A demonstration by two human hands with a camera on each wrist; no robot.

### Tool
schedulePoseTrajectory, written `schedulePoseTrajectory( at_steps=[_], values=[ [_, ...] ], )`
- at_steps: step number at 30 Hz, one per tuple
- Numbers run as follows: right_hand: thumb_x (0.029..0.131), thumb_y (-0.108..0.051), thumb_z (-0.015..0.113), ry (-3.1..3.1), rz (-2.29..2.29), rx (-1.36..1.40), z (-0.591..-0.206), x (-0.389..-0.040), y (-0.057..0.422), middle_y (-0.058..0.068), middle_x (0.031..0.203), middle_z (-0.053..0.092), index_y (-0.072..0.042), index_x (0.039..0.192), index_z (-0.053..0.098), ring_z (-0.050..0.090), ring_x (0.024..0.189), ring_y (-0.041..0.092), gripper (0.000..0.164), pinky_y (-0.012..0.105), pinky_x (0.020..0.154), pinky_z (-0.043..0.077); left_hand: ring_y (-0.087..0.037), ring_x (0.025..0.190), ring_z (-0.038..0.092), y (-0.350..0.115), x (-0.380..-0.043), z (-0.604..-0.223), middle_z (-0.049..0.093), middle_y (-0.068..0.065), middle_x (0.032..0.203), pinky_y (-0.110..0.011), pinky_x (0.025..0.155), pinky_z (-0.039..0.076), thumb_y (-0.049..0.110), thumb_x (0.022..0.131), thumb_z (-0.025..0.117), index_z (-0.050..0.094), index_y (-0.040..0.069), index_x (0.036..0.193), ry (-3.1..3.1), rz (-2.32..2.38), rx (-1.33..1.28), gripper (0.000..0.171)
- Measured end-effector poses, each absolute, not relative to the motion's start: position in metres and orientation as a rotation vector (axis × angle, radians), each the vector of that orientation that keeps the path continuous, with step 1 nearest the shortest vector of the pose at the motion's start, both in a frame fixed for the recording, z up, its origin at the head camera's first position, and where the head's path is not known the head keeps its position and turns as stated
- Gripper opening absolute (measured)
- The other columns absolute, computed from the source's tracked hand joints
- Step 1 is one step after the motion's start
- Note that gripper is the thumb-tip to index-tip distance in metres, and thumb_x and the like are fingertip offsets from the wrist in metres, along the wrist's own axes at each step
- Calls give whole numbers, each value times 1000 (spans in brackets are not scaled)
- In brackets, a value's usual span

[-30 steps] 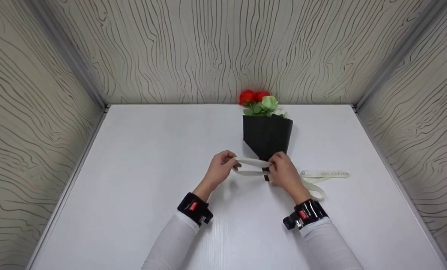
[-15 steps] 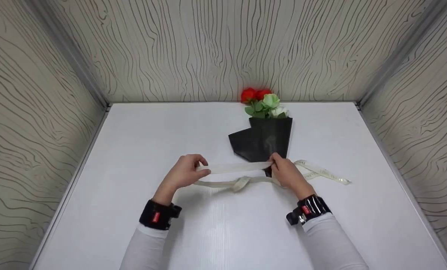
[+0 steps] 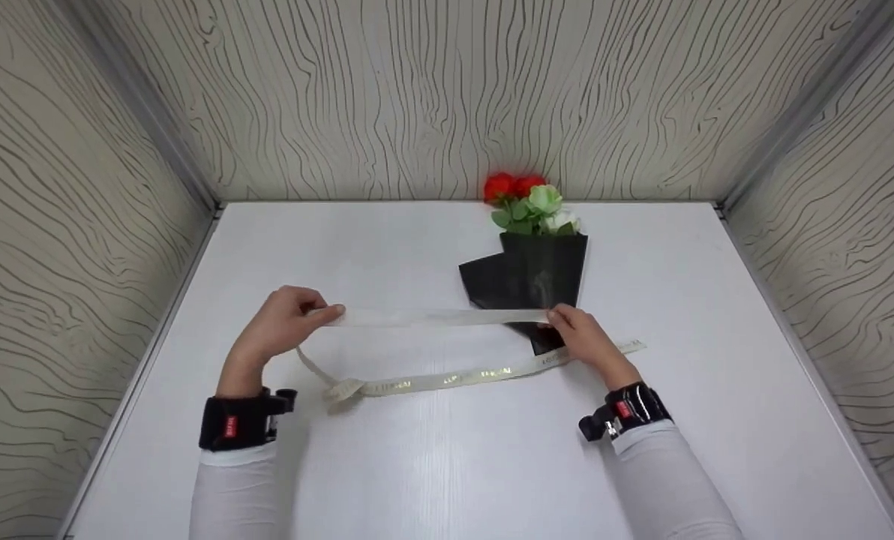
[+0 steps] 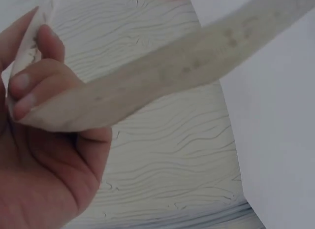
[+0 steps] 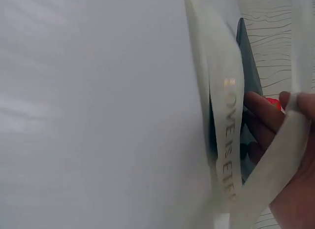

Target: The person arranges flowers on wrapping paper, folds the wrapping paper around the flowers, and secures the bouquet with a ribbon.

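Observation:
A long cream ribbon point(image 3: 432, 317) with gold printed letters is stretched between both hands in the head view. My left hand point(image 3: 282, 322) pinches it at the left; a strand drops from there and runs back to the right as a lower loop. In the left wrist view the ribbon point(image 4: 162, 74) passes through the curled fingers point(image 4: 49, 86). My right hand point(image 3: 582, 334) pinches the ribbon near the bouquet's lower end, and the right wrist view shows thumb and forefinger on it. Behind the ribbon lies the bouquet in black wrapping paper point(image 3: 541, 274), its stem end partly hidden.
Red flowers point(image 3: 499, 187), a pale green flower point(image 3: 544, 199) and a white one point(image 3: 562, 221) top the bouquet at the back of the white table point(image 3: 432, 480). Wood-grain patterned panels point(image 3: 447, 97) enclose the table at the back and sides.
My left hand has moved far left, drawing the ribbon out into a long span. The ribbon's loose tail at the right has shortened. A black paper flap now sticks out at the bouquet's left.

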State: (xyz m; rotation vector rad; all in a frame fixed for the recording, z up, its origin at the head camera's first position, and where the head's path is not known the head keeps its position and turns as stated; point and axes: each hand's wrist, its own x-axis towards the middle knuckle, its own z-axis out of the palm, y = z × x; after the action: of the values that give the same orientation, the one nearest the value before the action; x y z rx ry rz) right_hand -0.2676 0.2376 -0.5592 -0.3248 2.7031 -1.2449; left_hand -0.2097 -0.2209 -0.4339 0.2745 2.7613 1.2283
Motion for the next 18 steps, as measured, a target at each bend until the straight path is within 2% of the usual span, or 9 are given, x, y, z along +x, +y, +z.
schedulePoseTrajectory(
  at_steps=[2, 4, 9, 12, 14, 18],
  values=[
    [98, -30, 39, 2664, -1292, -298, -558, -269, 239, 11, 93, 63, -1, 93, 58, 49, 79, 26, 34, 35, 70, 37, -16, 56, 38, -235, -208, -430, 41, 1, 57, -30, 52, 34, 46, 84, 60, 62, 12, 70, 2751, 1314, 266, 37],
    [98, -31, 39, 2630, -1334, -265, -558, -270, 240, 12, 96, 64, 1, 92, 57, 51, 84, 28, 37, 35, 72, 36, -16, 59, 40, -246, -204, -422, 42, 0, 59, -30, 54, 35, 43, 85, 60, 61, 8, 70, 2709, 1426, 249, 38],
    [99, -30, 37, 2535, -1535, -167, -558, -273, 245, 14, 101, 65, 5, 91, 53, 55, 99, 28, 38, 39, 85, 39, -15, 62, 43, -274, -194, -413, 46, -1, 63, -27, 56, 38, 36, 88, 59, 59, 2, 71, 2738, 1541, 196, 37],
    [100, -26, 35, 2414, -1729, -93, -557, -274, 249, 19, 105, 62, 7, 95, 50, 56, 102, 29, 37, 41, 92, 39, -13, 57, 40, -291, -192, -412, 43, 1, 58, -26, 53, 35, 34, 86, 61, 59, 2, 67, 2877, 1523, 133, 38],
    [100, -25, 32, 2317, -1841, -40, -557, -275, 251, 23, 109, 60, 9, 101, 48, 56, 105, 30, 37, 39, 95, 38, -12, 57, 41, -299, -190, -409, 45, 1, 58, -24, 51, 36, 33, 85, 64, 59, 1, 66, 2985, 1510, 43, 37],
    [100, -22, 29, 2169, -1980, 32, -558, -278, 255, 27, 114, 55, 12, 102, 42, 54, 109, 31, 36, 37, 97, 36, -13, 57, 41, -305, -187, -404, 49, -2, 60, -23, 51, 34, 39, 82, 65, 58, 2, 64, 3228, 1465, -339, 42]
  ],
)
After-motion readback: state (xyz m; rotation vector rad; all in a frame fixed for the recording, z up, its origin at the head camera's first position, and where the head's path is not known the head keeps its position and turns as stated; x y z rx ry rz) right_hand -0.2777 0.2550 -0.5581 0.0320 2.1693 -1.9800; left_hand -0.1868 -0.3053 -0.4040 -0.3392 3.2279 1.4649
